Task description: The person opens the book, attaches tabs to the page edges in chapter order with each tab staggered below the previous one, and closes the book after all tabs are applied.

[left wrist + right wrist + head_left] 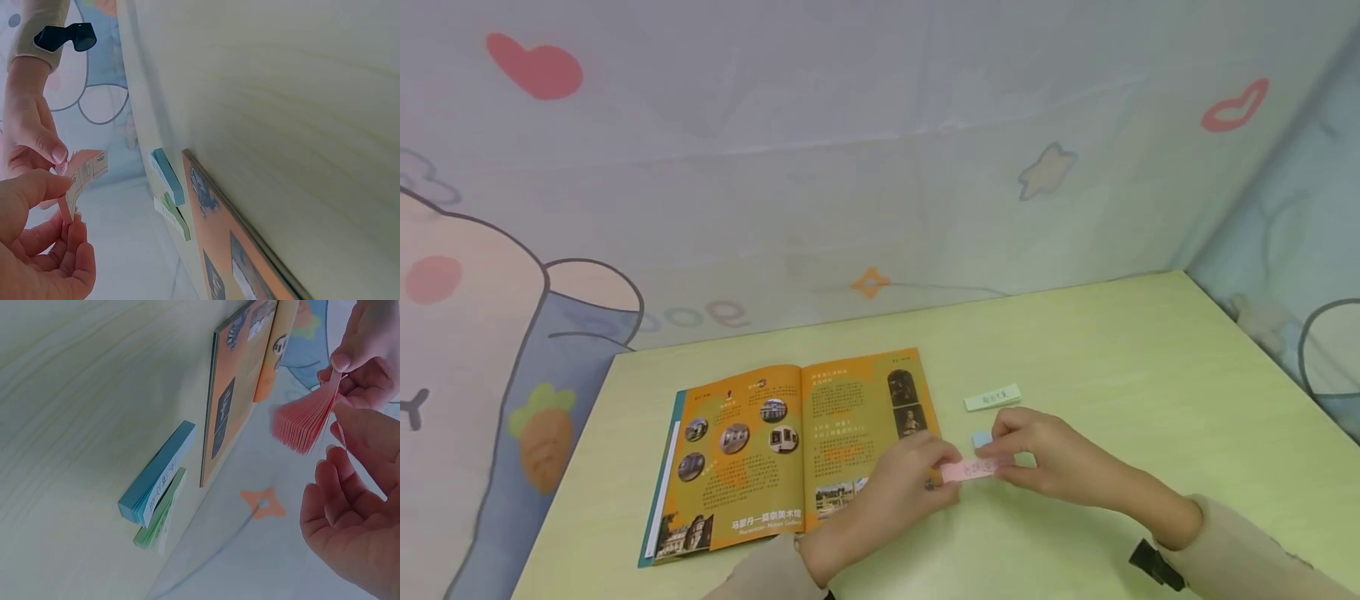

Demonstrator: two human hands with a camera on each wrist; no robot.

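The pale green table [1150, 367] carries everything, and the open magazine [790, 450] serves as the landmark: 1 magazine, lying flat with its orange pages up, 2 pages showing. Only the head view takes in the whole spread with its round photos; the left wrist view catches just an orange corner [231, 250] of it, and the right wrist view shows its edge [234, 394] from the side.

Just right of the magazine's lower right corner, 2 hands meet over 1 pink sticky-note pad [968, 470]. The left hand [902, 487] pinches one end of the pad between thumb and curled fingers, partly overlapping the magazine's page. The right hand [1037, 454] pinches the other end, its fingers bent round the pad. In the head view the pad looks like a flat pink strip; the right wrist view alone shows its sheets fanned out [306, 422], spread apart at the free end, held clear of the table. The left wrist view shows the pad [81, 178] bent between the thumb tips, with printing on its face.

There are 3 pads in all. Right of the magazine, the blue pad [981, 439] lies on the table, mostly hidden behind the right hand in the head view; the right wrist view shows its full thickness [156, 475]. Farther from the person, the green pad [992, 398] lies just beyond the blue one, thinner, and near the magazine's right edge
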